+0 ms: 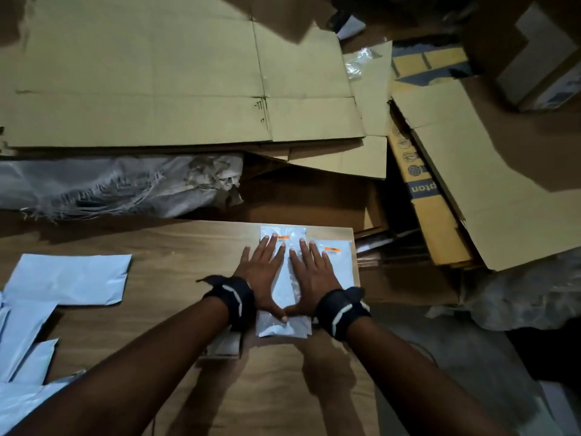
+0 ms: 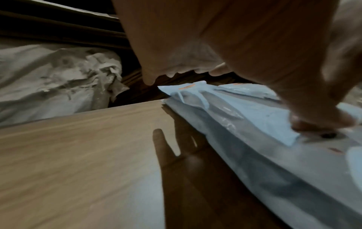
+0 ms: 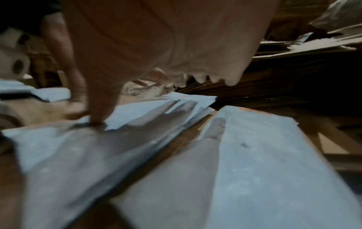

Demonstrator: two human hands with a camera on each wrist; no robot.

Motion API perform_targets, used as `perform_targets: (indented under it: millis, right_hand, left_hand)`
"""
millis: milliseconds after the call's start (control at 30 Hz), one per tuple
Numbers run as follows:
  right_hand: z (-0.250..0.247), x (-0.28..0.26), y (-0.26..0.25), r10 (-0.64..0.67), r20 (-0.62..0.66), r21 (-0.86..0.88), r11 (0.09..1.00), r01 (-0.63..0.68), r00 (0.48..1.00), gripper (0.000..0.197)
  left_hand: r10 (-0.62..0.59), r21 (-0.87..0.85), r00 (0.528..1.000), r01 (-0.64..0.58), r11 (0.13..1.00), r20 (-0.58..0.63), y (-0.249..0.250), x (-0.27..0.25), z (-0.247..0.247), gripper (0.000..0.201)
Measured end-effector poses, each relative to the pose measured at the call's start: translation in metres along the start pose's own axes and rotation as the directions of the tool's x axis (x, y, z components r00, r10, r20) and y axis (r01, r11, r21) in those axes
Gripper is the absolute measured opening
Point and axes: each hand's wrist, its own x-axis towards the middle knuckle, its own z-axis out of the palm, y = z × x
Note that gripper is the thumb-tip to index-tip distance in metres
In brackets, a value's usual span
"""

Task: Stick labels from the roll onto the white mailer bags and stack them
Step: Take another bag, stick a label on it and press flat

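Observation:
A white mailer bag (image 1: 284, 287) lies on top of a small pile at the far right of the wooden table (image 1: 176, 247). An orange-topped label (image 1: 283, 237) sits at its far end. My left hand (image 1: 265, 262) and right hand (image 1: 314, 269) press flat on it side by side, fingers straight and spread, thumbs meeting near its near end. A second labelled bag (image 1: 341, 262) lies just to the right, under the right little finger. Unlabelled white bags (image 1: 69, 278) lie spread at the left. In the right wrist view a white label roll (image 3: 17, 65) shows at far left, behind the bags (image 3: 98, 147).
Flattened cardboard sheets (image 1: 157, 73) cover the floor beyond the table. A frayed woven sack (image 1: 110, 184) lies along the table's far edge. More cardboard and boxes (image 1: 456, 184) crowd the right side, beside the table's right edge (image 1: 354, 247).

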Motion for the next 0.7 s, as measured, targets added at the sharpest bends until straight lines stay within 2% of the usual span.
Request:
perform_targets:
  millis: [67,167,467,700]
  right_hand:
    - [0.002,0.01,0.012,-0.018,0.087,-0.039,0.999,0.022,0.996,0.152]
    - [0.011,0.014,0.02,-0.032,0.139,-0.073,0.996,0.043,0.99,0.16]
    - [0.019,0.011,0.01,0.005,0.134,-0.056,0.998,0.002,0.991,0.162]
    - [0.015,0.011,0.0,0.061,0.175,-0.071,0.996,-0.049,0.983,0.163]
  left_hand:
    - [0.011,-0.02,0.997,-0.01,1.0,0.073,-0.001,0.013,0.003,0.167]
    - [0.016,0.004,0.992,-0.016,1.0,0.122,-0.004,0.023,0.009,0.173]
    - [0.095,0.02,0.982,-0.1,0.995,0.163,-0.015,0.033,0.011,0.171]
    - [0.095,0.031,0.984,-0.1,0.994,0.15,-0.015,0.032,0.016,0.17]
